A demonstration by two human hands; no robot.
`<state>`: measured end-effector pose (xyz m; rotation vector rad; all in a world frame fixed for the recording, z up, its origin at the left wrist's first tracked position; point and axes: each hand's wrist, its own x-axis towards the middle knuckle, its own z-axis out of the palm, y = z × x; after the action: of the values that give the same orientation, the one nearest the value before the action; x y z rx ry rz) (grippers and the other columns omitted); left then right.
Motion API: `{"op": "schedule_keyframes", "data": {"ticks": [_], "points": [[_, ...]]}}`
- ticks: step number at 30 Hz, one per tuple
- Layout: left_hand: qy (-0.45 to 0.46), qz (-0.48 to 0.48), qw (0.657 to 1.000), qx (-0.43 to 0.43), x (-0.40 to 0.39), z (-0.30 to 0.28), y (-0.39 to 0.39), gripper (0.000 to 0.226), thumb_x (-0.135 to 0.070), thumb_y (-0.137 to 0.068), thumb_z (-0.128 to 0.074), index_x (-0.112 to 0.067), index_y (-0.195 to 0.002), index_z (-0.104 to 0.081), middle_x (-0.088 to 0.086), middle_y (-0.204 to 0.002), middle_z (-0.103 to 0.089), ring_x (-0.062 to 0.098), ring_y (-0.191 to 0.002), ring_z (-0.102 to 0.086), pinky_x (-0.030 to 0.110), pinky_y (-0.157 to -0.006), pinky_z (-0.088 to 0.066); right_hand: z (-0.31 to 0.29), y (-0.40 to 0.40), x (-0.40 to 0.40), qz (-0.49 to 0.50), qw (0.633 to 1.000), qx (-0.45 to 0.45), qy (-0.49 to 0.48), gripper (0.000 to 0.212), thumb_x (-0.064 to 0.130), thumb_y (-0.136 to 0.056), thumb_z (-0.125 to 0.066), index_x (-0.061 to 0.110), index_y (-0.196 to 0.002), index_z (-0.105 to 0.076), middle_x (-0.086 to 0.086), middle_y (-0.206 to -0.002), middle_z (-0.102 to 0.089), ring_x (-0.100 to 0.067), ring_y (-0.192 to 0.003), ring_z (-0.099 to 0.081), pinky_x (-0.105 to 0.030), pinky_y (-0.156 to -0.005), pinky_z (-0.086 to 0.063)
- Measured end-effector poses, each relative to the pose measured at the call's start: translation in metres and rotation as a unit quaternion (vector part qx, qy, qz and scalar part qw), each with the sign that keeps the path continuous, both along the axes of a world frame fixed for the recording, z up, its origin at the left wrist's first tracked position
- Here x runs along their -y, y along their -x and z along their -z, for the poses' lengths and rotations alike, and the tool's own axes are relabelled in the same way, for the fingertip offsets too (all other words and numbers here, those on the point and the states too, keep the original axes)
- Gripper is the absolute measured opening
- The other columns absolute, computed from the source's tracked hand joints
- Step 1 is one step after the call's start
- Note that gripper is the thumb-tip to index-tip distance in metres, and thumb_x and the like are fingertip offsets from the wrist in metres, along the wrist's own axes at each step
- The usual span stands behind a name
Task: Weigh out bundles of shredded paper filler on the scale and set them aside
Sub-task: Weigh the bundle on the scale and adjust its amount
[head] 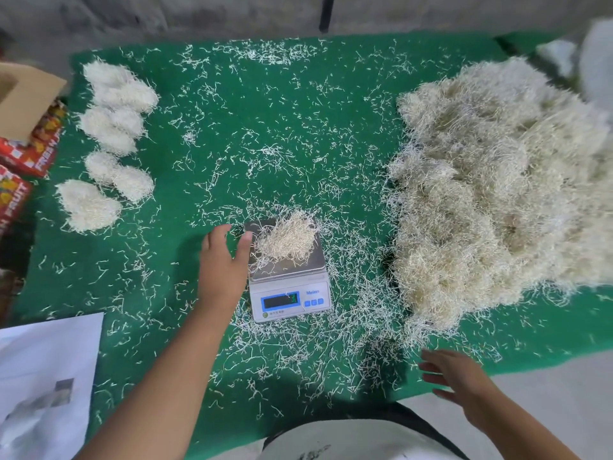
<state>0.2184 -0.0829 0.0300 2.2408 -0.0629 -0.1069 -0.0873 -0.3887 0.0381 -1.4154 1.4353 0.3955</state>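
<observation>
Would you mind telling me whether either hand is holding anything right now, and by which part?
Nothing is held. The left hand is open beside the bundle on the scale; the right hand hovers open.

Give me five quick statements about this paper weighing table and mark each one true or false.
1. A small clump of shredded paper lies on the steel platform of the white digital scale. True.
2. The left hand grips that clump. False: it is open beside the platform, its thumb at the clump's edge.
3. The big loose heap of pale shredded paper sits right of the scale. True.
4. The weighed white bundles are stacked on the heap. False: they lie in a row on the green mat, far left.
5. The right hand holds paper. False: it is open and holds nothing.
</observation>
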Motion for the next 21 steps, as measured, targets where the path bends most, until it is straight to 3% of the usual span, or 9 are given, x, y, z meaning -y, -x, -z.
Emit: {"op": "schedule_keyframes", "data": {"ticks": [4,9,12,15,17,18,20,21], "points": [[0.016,0.027,0.998,-0.046,0.023,-0.003,-0.018,0.084,-0.089,-0.086,-0.037,-0.035,-0.151,-0.034,-0.008,-0.158,-0.031,0.019,-0.142,-0.039,0.051,-0.107,-0.041,-0.004,0.015,-0.002,0.019,1.000,-0.004,0.001,0.018,0.024,-0.102,-0.069,0.008,-0.109,-0.072,-0.014,-0.105,-0.078,-0.033,-0.101,-0.072,-0.048,-0.096,-0.054],[-0.006,0.109,0.985,-0.136,0.059,0.008,-0.037,0.110,-0.103,-0.063,-0.051,-0.059,-0.155,-0.010,-0.022,-0.169,0.001,0.028,-0.158,-0.013,0.065,-0.118,-0.026,-0.006,0.035,-0.008,0.045,0.999,-0.017,-0.005,0.020,0.024,-0.104,-0.067,0.006,-0.113,-0.070,-0.015,-0.108,-0.077,-0.034,-0.104,-0.071,-0.048,-0.098,-0.052],[-0.084,0.166,0.973,-0.133,0.083,0.027,-0.043,0.118,-0.106,-0.057,-0.050,-0.064,-0.153,0.003,-0.015,-0.171,0.012,0.034,-0.158,0.009,0.073,-0.119,-0.011,-0.004,0.047,-0.013,0.056,0.998,-0.032,-0.017,0.021,0.022,-0.104,-0.066,0.003,-0.111,-0.070,-0.018,-0.109,-0.076,-0.036,-0.104,-0.070,-0.050,-0.101,-0.049],[-0.189,0.211,0.954,-0.094,0.103,0.049,-0.040,0.115,-0.107,-0.058,-0.043,-0.064,-0.152,0.009,-0.008,-0.171,0.014,0.031,-0.157,0.012,0.068,-0.115,0.006,0.000,0.058,-0.017,0.069,0.996,-0.046,-0.031,0.022,0.019,-0.103,-0.068,-0.001,-0.110,-0.070,-0.021,-0.109,-0.075,-0.039,-0.103,-0.070,-0.049,-0.098,-0.048],[-0.217,0.235,0.946,-0.053,0.108,0.067,-0.033,0.107,-0.091,-0.073,-0.058,-0.058,-0.157,-0.002,-0.007,-0.170,0.010,0.028,-0.158,0.012,0.063,-0.112,0.016,0.002,0.065,-0.021,0.069,0.996,-0.052,-0.027,0.022,0.020,-0.101,-0.071,-0.002,-0.108,-0.071,-0.021,-0.105,-0.076,-0.039,-0.100,-0.071,-0.050,-0.099,-0.049],[-0.220,0.242,0.945,-0.026,0.109,0.075,-0.028,0.099,-0.070,-0.082,-0.070,-0.050,-0.161,-0.013,-0.006,-0.169,0.005,0.027,-0.158,0.010,0.064,-0.117,0.017,0.002,0.067,-0.023,0.071,0.996,-0.055,-0.023,0.022,0.019,-0.101,-0.072,-0.001,-0.107,-0.072,-0.020,-0.103,-0.077,-0.039,-0.098,-0.072,-0.050,-0.098,-0.050],[-0.193,0.238,0.952,0.011,0.110,0.088,-0.016,0.083,-0.015,-0.086,-0.077,-0.029,-0.158,-0.039,-0.005,-0.169,-0.008,0.024,-0.159,-0.002,0.060,-0.127,-0.002,0.003,0.072,-0.026,0.079,0.995,-0.059,-0.021,0.021,0.018,-0.100,-0.072,-0.002,-0.107,-0.072,-0.020,-0.100,-0.078,-0.038,-0.097,-0.073,-0.047,-0.093,-0.049],[-0.158,0.230,0.960,0.009,0.111,0.090,-0.010,0.082,0.002,-0.082,-0.074,-0.024,-0.155,-0.046,-0.005,-0.169,-0.016,0.024,-0.158,-0.010,0.055,-0.129,-0.012,0.003,0.073,-0.027,0.082,0.995,-0.060,-0.022,0.021,0.018,-0.100,-0.072,-0.003,-0.107,-0.071,-0.020,-0.098,-0.078,-0.038,-0.096,-0.073,-0.046,-0.091,-0.048]]}}
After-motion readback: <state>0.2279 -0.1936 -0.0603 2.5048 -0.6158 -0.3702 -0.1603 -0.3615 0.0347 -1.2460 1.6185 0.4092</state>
